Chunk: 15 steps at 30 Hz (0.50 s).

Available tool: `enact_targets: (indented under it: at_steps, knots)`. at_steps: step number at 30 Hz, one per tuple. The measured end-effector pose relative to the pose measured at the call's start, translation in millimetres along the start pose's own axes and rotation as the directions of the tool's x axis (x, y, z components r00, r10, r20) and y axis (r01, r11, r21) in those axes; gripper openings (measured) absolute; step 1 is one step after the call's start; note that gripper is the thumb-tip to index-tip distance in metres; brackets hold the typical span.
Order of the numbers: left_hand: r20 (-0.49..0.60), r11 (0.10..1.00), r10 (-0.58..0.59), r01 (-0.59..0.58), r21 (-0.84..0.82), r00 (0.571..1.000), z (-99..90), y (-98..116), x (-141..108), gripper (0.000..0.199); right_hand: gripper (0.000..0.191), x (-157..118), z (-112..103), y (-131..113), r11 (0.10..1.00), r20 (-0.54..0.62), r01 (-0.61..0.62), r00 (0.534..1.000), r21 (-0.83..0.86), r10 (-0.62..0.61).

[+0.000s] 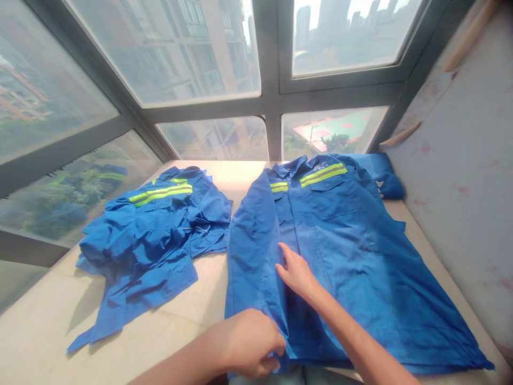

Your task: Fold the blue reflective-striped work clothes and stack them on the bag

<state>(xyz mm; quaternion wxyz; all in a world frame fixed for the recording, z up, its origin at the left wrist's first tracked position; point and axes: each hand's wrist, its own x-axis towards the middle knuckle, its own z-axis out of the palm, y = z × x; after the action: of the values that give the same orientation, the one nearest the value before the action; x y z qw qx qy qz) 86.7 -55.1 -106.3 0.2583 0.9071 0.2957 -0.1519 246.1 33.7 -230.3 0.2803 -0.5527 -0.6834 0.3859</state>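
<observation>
The work in hand looks part-way through, judging by how the cloth lies. A blue jacket is laid out front side up on the pale worktop, directly before the person, its collar toward the windows and its hem toward the wearer of the camera. Its front is largely flat, with the yellow chest stripe in plain sight, so the spreading of this one seems mostly done. One sleeve lies down along the front edge, fairly straight; how the other sleeve is arranged cannot be told fully. The left hand is at the lower end of that near sleeve, its grip curled in and apparently pinching the cloth, though the fingertips are partly hidden. The right hand rests higher up by the sleeve's inner edge, its grip released, thumb and forefinger apart. To the left, a second jacket lies bunched and creased, with no hand on it, and appears not yet dealt with. A compact blue bundle sits in the far right corner beside the wall.
</observation>
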Motion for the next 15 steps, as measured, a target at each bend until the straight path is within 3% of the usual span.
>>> enact_targets:
  at_steps: [2, 4, 5, 8, 9, 11, 15]
  knots:
    - [-0.103, 0.987, -0.149, 0.142, -0.07, 0.983, -19.8, -26.7, 3.4, 0.01, 0.061, -2.5, -0.6, -1.0, 0.998, 0.037, -0.05, 0.998, 0.033, 0.049]
    - [-0.214, 0.933, -0.354, 0.329, -0.144, 0.911, -30.4, -63.9, 7.3, 0.014, 0.06, -3.9, -1.0, -1.2, 0.995, 0.043, -0.069, 0.997, 0.065, 0.066]
    - [-0.265, 0.882, -0.468, 0.429, -0.193, 0.843, -32.7, -84.7, 8.4, 0.015, 0.06, -4.3, -1.6, -1.2, 0.995, 0.042, -0.067, 0.997, 0.077, 0.064]
    - [-0.385, 0.654, -0.755, 0.642, -0.399, 0.53, -31.4, -144.2, 7.7, 0.022, 0.06, -5.5, -6.5, -1.9, 0.996, 0.053, -0.045, 0.998, 0.079, 0.041]
    - [-0.4, 0.59, -0.805, 0.658, -0.468, 0.438, -29.6, -160.1, 6.9, 0.026, 0.06, -5.8, -9.4, -2.3, 0.997, 0.065, -0.035, 0.997, 0.071, 0.03]
    - [-0.394, 0.512, -0.858, 0.627, -0.588, 0.33, -26.6, -183.8, 6.8, 0.034, 0.062, -5.6, -17.0, -2.5, 0.999, 0.108, -0.017, 0.994, 0.045, 0.012]
    - [-0.342, 0.431, -0.901, 0.47, -0.77, 0.266, -30.0, -207.0, 15.9, 0.044, 0.067, 7.5, -35.4, 3.0, 0.999, 0.23, -0.015, 0.973, -0.046, 0.025]
